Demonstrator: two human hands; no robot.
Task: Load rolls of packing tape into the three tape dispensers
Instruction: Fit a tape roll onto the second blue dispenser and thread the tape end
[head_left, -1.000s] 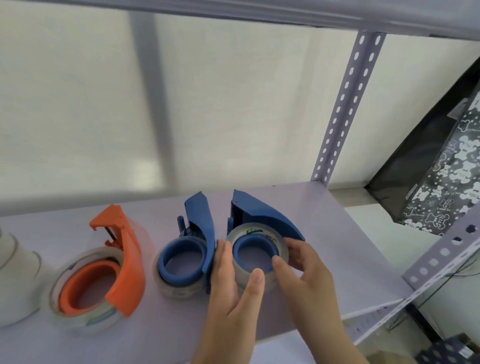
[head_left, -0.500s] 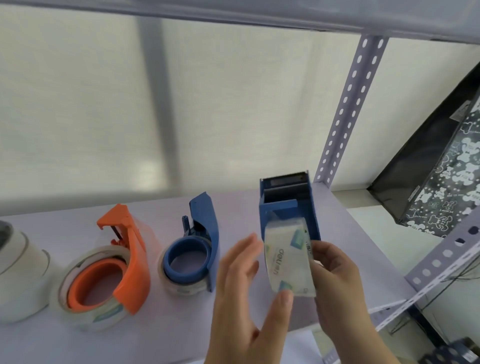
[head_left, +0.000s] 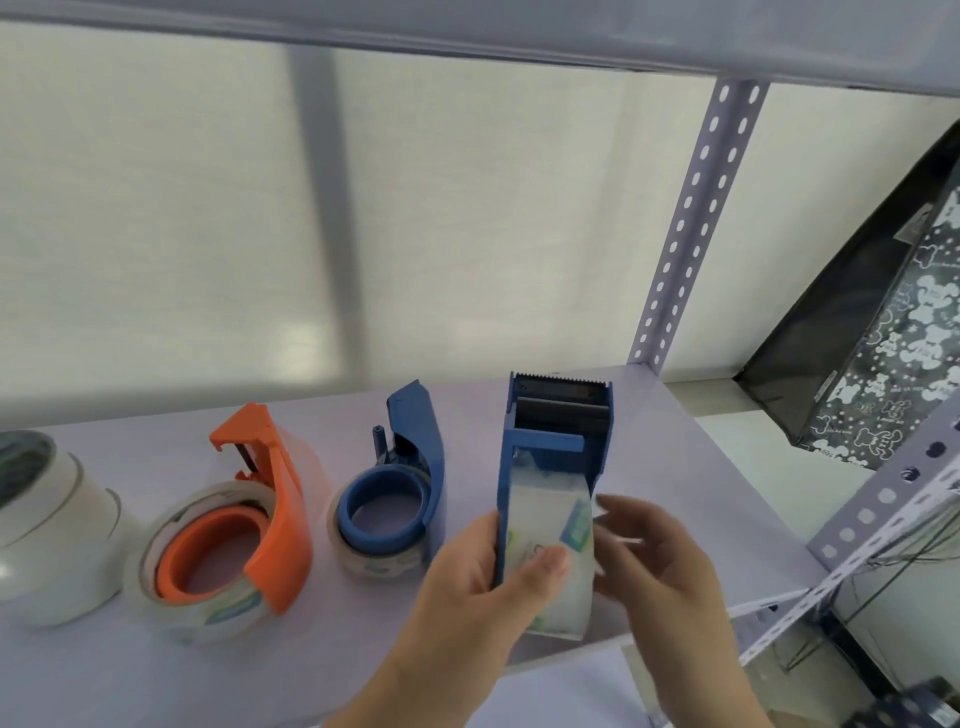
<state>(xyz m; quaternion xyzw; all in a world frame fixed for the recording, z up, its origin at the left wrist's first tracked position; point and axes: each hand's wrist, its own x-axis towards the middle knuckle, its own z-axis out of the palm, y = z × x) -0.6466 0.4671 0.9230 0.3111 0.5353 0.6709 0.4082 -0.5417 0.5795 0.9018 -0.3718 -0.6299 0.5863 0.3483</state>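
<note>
My left hand (head_left: 467, 597) grips a blue tape dispenser (head_left: 556, 415) stood on edge above the shelf, cutter teeth pointing away from me. A clear tape roll (head_left: 545, 514) sits in it, with my thumb across its face. My right hand (head_left: 660, 571) is blurred; its fingertips touch the roll's right edge, and I cannot make out its grip. A second blue dispenser (head_left: 415, 441) lies flat with a clear roll (head_left: 363, 561) around its hub. To the left, an orange dispenser (head_left: 280, 519) lies flat with a clear roll (head_left: 150, 571) on it.
A stack of white tape rolls (head_left: 52, 519) stands at the far left of the pale purple shelf (head_left: 311, 649). A perforated upright post (head_left: 696, 208) rises at the back right corner. Beyond the shelf's right edge leans a black bag (head_left: 883, 338) with white bear prints.
The right-hand blue dispenser, flat on the shelf a second ago, has been lifted and turned on edge by both hands. My left thumb now lies across the roll, and my right hand has shifted rightward.
</note>
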